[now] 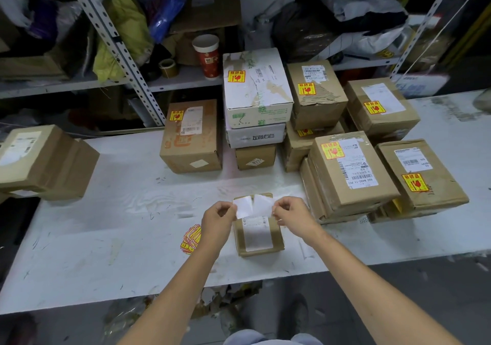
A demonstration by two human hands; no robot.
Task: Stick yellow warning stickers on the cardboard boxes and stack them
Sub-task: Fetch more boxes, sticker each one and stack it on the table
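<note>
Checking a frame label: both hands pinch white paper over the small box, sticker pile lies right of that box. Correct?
No. The head view shows the sticker pile on the table left of the small box, not right. The left hand and right hand do pinch the white paper over it.

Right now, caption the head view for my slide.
Left hand and right hand pinch white paper above a small cardboard box, stickered boxes behind.
</note>
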